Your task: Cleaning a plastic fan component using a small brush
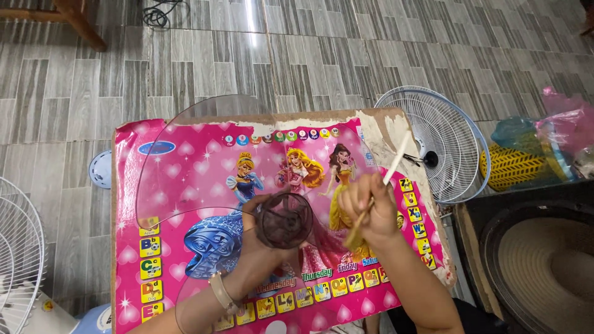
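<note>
Two hands work low over a pink children's picture board (185,179) laid flat like a tabletop. My left hand (260,238) is cupped shut under the smoky hub (284,219) of a clear plastic fan blade (204,154), whose broad transparent lobes spread left and up across the board, one reaching just past its far edge. My right hand (371,207), just beside the hub, is closed around a thin pale stick (393,162) that slants up and to the right, with a tuft of yellowish cloth (354,238) hanging below the fist. Along the board's far and right edges the pink covering is torn back to bare backing. Off its right edge lies a white wire fan guard (451,142), with a yellow-and-black object (516,166) and pink plastic bags (569,120) farther right. Beyond the far edge, grey tiled floor (309,55) runs open to a wooden furniture leg (77,18) and a dark cable (158,15).
</note>
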